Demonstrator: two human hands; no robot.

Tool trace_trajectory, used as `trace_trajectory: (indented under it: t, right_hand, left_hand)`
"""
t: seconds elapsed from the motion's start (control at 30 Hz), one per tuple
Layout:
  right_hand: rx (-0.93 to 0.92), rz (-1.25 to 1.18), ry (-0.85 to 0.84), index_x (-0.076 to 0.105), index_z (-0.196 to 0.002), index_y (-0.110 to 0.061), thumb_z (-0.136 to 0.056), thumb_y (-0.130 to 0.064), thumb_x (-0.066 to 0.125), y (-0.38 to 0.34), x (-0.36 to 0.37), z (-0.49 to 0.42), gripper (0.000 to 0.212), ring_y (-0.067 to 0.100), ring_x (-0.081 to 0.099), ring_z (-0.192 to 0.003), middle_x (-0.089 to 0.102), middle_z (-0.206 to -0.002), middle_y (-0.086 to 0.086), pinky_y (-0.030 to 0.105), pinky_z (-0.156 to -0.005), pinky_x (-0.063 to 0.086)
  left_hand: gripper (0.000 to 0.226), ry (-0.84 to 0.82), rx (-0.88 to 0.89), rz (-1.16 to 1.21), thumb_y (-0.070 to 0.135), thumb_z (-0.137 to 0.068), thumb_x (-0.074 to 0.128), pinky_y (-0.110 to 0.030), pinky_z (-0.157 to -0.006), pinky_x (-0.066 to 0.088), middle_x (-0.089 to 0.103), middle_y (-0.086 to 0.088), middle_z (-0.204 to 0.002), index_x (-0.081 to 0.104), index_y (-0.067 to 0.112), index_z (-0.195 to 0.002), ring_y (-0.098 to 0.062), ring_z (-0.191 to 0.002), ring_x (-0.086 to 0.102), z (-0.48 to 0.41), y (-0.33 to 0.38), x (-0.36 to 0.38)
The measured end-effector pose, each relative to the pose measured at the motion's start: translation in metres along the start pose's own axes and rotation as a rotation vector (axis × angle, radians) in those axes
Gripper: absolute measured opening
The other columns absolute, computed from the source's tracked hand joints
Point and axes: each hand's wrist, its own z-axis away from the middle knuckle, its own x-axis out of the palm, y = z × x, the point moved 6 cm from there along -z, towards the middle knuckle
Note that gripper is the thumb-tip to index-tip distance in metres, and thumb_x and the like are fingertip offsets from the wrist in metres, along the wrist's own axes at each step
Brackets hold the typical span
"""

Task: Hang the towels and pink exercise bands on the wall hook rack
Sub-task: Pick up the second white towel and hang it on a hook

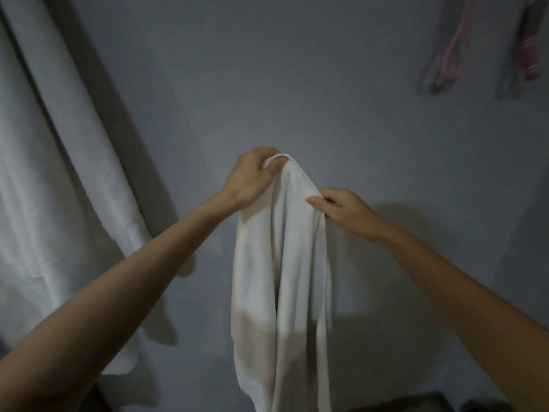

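Wall (297, 84), plain and grey-blue, fills the dim view; a pale curtain (44, 173) hangs at left. Pink bands (451, 55) hang high at right, blurred. In the middle a white towel (279, 263) hangs before the wall. Left hand (252, 176) grips its top, fingers (274, 165) closed; right hand (344, 208) pinches its edge lower.

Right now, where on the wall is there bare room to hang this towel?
Bare wall spans from the curtain to the pink bands, above the towel both hands hold. The top right corner is crowded with hanging pink items.
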Motion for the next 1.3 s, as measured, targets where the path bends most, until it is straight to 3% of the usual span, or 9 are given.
trace_trajectory:
  t: [0.17,0.3,0.4,0.5,0.67,0.8,1.0,1.17,1.3]
  right_hand:
    - [-0.123,-0.119,0.077,0.048,-0.073,-0.001,-0.098,-0.033,0.044,-0.054,-0.034,-0.036,0.041,0.009,0.038,-0.066,0.039,-0.071,0.002,0.028,-0.060,0.030]
    - [-0.224,-0.205,0.236,0.034,-0.064,-0.022,-0.098,-0.024,0.045,-0.113,-0.062,-0.073,0.036,-0.001,0.028,-0.048,0.030,-0.061,-0.006,0.018,-0.047,0.023]
    - [-0.291,-0.273,0.276,0.037,-0.067,-0.019,-0.097,-0.026,0.047,-0.151,-0.075,-0.096,0.033,0.000,0.027,-0.049,0.030,-0.061,-0.006,0.018,-0.047,0.023]
    - [-0.361,-0.292,0.323,0.034,-0.063,-0.022,-0.096,-0.030,0.048,-0.193,-0.086,-0.114,0.037,0.001,0.028,-0.047,0.029,-0.057,-0.010,0.019,-0.048,0.023]
    - [-0.481,-0.259,0.391,0.047,-0.070,-0.014,-0.096,-0.031,0.046,-0.259,-0.103,-0.139,0.032,-0.001,0.036,-0.052,0.039,-0.061,-0.008,0.015,-0.049,0.028]
    - [-0.536,-0.190,0.440,0.057,-0.087,-0.008,-0.096,-0.034,0.045,-0.305,-0.115,-0.159,0.029,0.006,0.046,-0.069,0.054,-0.077,-0.001,0.013,-0.056,0.033]
    - [-0.564,-0.112,0.562,0.050,-0.078,-0.021,-0.095,-0.038,0.044,-0.360,-0.126,-0.205,0.025,0.008,0.045,-0.068,0.047,-0.068,-0.011,0.029,-0.065,0.037]
    - [-0.620,-0.103,0.642,0.049,-0.079,-0.020,-0.096,-0.035,0.044,-0.396,-0.126,-0.239,0.024,0.004,0.042,-0.063,0.046,-0.067,-0.011,0.022,-0.056,0.033]
    - [-0.643,-0.097,0.719,0.052,-0.077,-0.019,-0.094,-0.035,0.048,-0.409,-0.128,-0.269,0.024,0.005,0.044,-0.063,0.047,-0.065,-0.011,0.023,-0.056,0.034]
  left_hand:
    - [0.022,-0.038,-0.070,-0.065,0.031,-0.095,0.049,-0.016,-0.059,0.039,0.058,0.007,-0.074,0.064,0.019,-0.086,-0.004,-0.066,0.050,-0.024,0.019,-0.054]
    - [0.029,-0.072,-0.142,-0.149,0.040,-0.093,0.051,-0.010,-0.047,0.040,0.060,0.004,-0.076,0.068,0.017,-0.086,-0.003,-0.060,0.052,-0.046,0.033,-0.105]
    - [0.028,-0.004,-0.119,-0.166,0.044,-0.088,0.057,-0.005,-0.046,0.039,0.060,0.009,-0.070,0.069,0.020,-0.080,0.003,-0.055,0.055,-0.056,0.051,-0.146]
    - [0.025,0.083,-0.063,-0.166,0.044,-0.088,0.058,-0.006,-0.050,0.043,0.062,0.012,-0.069,0.069,0.023,-0.079,0.008,-0.055,0.056,-0.062,0.072,-0.187]
    - [0.026,0.189,-0.025,-0.178,0.042,-0.092,0.054,-0.022,-0.068,0.052,0.066,0.007,-0.081,0.070,0.022,-0.092,-0.005,-0.074,0.062,-0.075,0.097,-0.248]
    - [0.029,0.244,-0.006,-0.150,0.041,-0.094,0.049,-0.020,-0.064,0.048,0.063,0.003,-0.085,0.065,0.018,-0.102,-0.008,-0.076,0.060,-0.091,0.112,-0.286]
    - [0.030,0.399,0.074,-0.157,0.038,-0.094,0.049,-0.022,-0.068,0.049,0.060,0.001,-0.085,0.063,0.013,-0.103,-0.009,-0.074,0.058,-0.124,0.114,-0.341]
    - [0.023,0.459,0.123,-0.197,0.041,-0.093,0.049,-0.031,-0.076,0.050,0.060,0.005,-0.085,0.062,0.022,-0.094,-0.014,-0.084,0.060,-0.155,0.103,-0.382]
    - [0.023,0.501,0.195,-0.260,0.038,-0.094,0.048,-0.020,-0.063,0.041,0.057,0.008,-0.080,0.063,0.020,-0.094,-0.006,-0.075,0.055,-0.181,0.094,-0.404]
